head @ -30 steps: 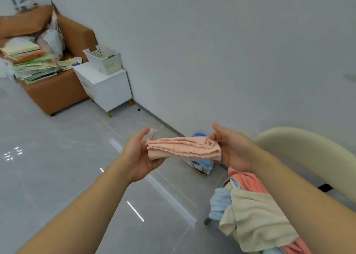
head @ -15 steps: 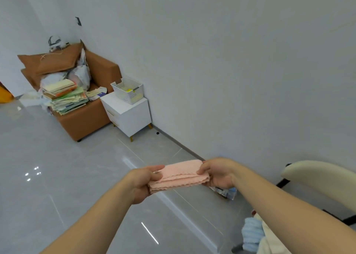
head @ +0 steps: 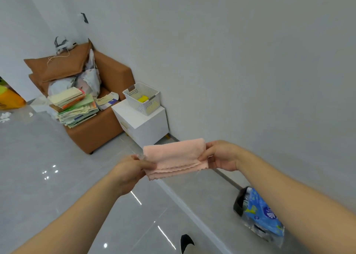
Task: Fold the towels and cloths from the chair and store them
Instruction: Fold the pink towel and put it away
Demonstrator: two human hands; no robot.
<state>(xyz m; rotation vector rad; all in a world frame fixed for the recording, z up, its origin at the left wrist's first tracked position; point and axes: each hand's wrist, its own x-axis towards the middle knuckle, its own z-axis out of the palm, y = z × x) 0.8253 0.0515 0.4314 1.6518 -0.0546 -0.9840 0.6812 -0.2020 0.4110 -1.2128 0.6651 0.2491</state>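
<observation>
Holding a folded peach cloth (head: pixel 174 156) out in front at about chest level, the person has one end in each hand. The left hand (head: pixel 128 173) has its grip pinched on the near-left corner, thumb on top and fingers beneath; the right hand (head: pixel 221 155) has its grip pinched on the right edge, thumb over the upper layer. The cloth is doubled over several times into a compact rectangle, its scalloped edges stacked along the near side, so the folding of this piece looks finished or close to it.

Ahead, against the wall, a white perforated basket (head: pixel 143 98) sits on a small white cabinet (head: pixel 142 125), with something yellow already inside. Judging by the task, that basket is the likely place to store the cloth, though nothing here confirms it. The cloth is well apart from the basket, so the storing step is not yet done.

Beside the cabinet, a brown armchair (head: pixel 100 119) is piled with books and bags. The chair with the remaining towels is out of view, so how many are left cannot be told.
</observation>
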